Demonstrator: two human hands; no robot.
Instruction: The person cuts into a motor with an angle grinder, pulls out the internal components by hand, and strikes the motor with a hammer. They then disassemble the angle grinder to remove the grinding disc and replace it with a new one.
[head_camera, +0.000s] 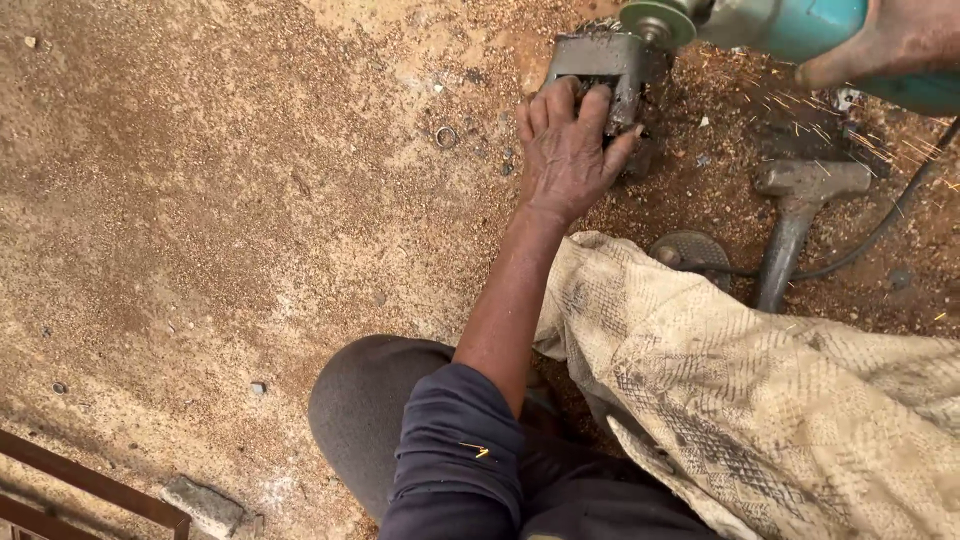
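My left hand (568, 150) presses down on a grey, dirty metal block (600, 62) lying on the sandy ground. My right hand (905, 40) grips a teal angle grinder (800, 28) at the top right. Its green disc (657, 22) sits at the block's upper right corner. Orange sparks scatter over the ground to the right of the block. A dirty patterned cloth (760, 400) lies over my right leg.
A grey metal hammer (795, 205) lies on the ground right of the block, with a round disc (690, 250) beside it. The grinder's black cable (890, 215) curves across there. A small metal ring (446, 136) lies left of the block. A rusty frame (90, 490) is at bottom left.
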